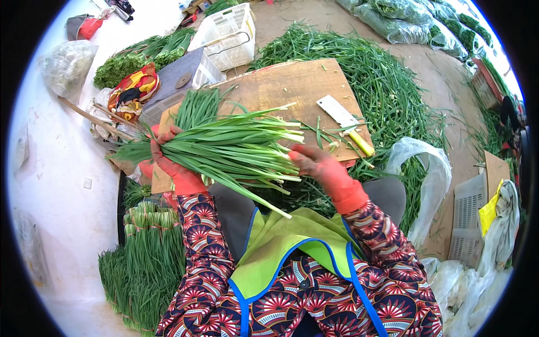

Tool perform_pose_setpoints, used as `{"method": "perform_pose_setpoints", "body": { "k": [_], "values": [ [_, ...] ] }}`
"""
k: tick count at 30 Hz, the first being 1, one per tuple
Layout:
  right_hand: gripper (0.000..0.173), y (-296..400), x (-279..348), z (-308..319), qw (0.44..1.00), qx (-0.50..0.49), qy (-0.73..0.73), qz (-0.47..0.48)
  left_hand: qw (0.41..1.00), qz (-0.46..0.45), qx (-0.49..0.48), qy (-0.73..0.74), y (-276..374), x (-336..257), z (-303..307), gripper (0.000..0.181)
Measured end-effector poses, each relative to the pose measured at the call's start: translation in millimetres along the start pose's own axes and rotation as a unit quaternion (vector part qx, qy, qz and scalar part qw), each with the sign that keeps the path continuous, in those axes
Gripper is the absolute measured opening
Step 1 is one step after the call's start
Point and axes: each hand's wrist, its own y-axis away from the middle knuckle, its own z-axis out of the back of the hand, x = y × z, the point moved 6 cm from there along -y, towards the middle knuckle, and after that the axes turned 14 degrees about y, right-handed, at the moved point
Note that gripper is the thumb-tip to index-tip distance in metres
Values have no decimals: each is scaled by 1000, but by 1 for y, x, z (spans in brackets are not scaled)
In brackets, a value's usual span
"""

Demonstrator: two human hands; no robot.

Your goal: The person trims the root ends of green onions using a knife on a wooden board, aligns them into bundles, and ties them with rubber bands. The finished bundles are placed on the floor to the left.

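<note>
My left hand (165, 148), in a reddish-orange glove, is closed around the leafy part of a loose bunch of garlic chives (236, 141). The pale stem ends fan out to the right over the wooden board (290, 84). At those ends is my right hand (322, 168), gloved alike and slightly blurred; its fingertips touch the lower stems, and I cannot tell whether they pinch one. More chives (198, 107) lie on the board behind the bunch. A broad-bladed knife (339, 113) with a yellow handle rests at the board's right side, with leaf scraps around it.
A large heap of loose green leaves (379, 88) surrounds the board's far and right sides. Tied chive bundles (153, 252) are stacked at my left. White plastic crates (229, 38) stand beyond the board. A clear plastic bag (429, 177) hangs at right; filled bags (391, 25) lie farther back.
</note>
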Motion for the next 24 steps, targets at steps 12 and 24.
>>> {"method": "perform_pose_setpoints", "body": {
  "k": [12,24],
  "values": [
    [26,-11,-17,-6,993,-20,-118,6,998,48,47,3,6,11,-18,21],
    [25,9,-11,86,903,-331,166,217,991,46,120,28,-16,-29,7,24]
  ]
}}
